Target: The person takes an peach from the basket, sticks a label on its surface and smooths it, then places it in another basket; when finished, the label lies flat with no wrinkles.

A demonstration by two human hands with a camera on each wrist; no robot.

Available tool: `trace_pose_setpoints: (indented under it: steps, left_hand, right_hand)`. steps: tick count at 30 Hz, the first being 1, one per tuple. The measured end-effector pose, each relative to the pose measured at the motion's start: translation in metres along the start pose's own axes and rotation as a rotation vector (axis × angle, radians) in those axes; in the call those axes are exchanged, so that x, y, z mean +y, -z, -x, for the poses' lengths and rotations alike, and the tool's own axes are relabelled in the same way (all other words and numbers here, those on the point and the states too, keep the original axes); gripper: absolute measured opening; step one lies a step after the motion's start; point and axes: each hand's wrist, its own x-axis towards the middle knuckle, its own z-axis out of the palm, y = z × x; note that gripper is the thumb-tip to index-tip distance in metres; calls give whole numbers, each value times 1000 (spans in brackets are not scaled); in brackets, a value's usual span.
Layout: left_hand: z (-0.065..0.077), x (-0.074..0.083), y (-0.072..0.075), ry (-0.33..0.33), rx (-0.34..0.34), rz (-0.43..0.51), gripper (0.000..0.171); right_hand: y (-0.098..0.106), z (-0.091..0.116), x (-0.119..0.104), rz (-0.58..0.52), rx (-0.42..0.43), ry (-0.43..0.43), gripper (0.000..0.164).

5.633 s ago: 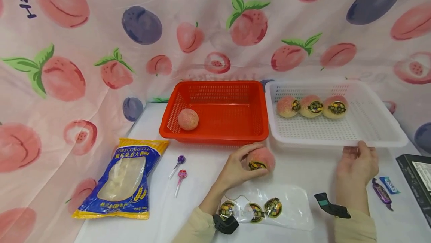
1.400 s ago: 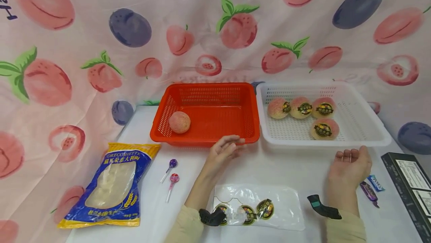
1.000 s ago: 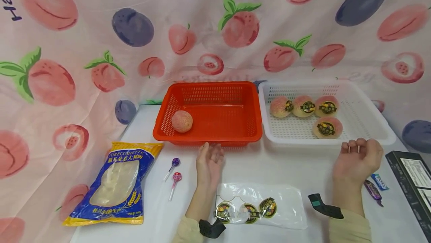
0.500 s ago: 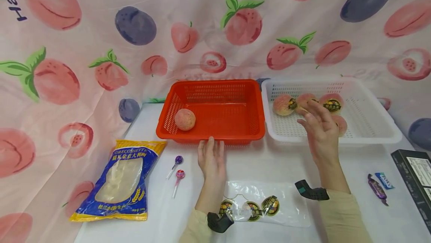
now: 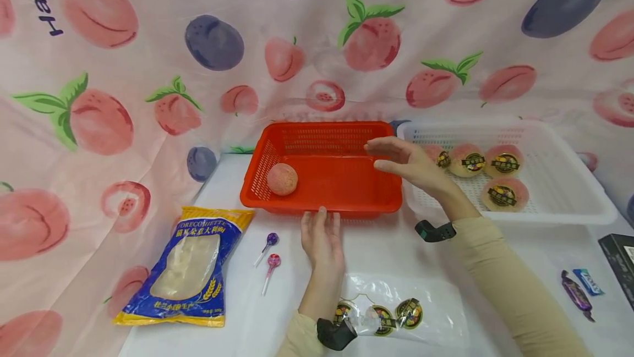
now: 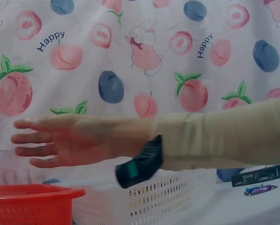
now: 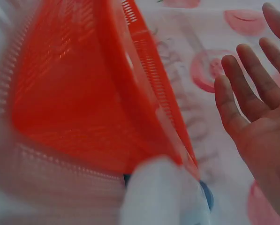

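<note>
My right hand (image 5: pixel 413 164) reaches across over the right side of the red plastic basket (image 5: pixel 337 184), fingers extended and nothing in them. In the right wrist view the same hand (image 7: pixel 264 112) shows spread fingers beside the basket's rim. A single peach (image 5: pixel 282 179), with no label showing, lies at the left inside this basket. At the front rim my left hand (image 5: pixel 324 241) rests its fairly straight fingertips. Several labelled peaches (image 5: pixel 504 194) sit in the white basket (image 5: pixel 559 181) on the right; one is partly hidden behind my right hand.
A blue and yellow pasta bag (image 5: pixel 188 266) lies left, near a purple lollipop (image 5: pixel 272 239) and a pink lollipop (image 5: pixel 274 261). Clear plastic with round labels (image 5: pixel 409 313) lies in front. Wrapped candies (image 5: pixel 577 294) and a black box (image 5: pixel 619 261) are at right.
The labelled peach my left hand held earlier now lies in the white basket. That hand moved to the red basket's front rim. My right hand swung left from the white basket over the red one.
</note>
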Motion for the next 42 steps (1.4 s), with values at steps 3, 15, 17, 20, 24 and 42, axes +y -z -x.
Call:
trace_pose_setpoints:
  steps: [3,15,17,20,24,42]
  left_hand:
    - [3,-3,1,19,-6,-7,60]
    - [2,-9,-2,16,-7,15,43]
    - [1,-9,-3,-6,-18,29,35]
    - [1,-10,-6,-8,-27,33,31]
    - [0,-10,-7,-1,-33,22,35]
    - [0,-5,3,-17,-31,24,34]
  right_hand:
    - [-5,-14,-7,40,-47,-24,47]
    - [-32,-81,-7,138,-162,-27,52]
    - [-38,-89,-11,115,-194,-18,52]
    - [-44,-101,-5,117,-227,-19,51]
    - [-52,-117,11,148,-256,-39,52]
    - [-92,-146,22,86,-249,-46,52]
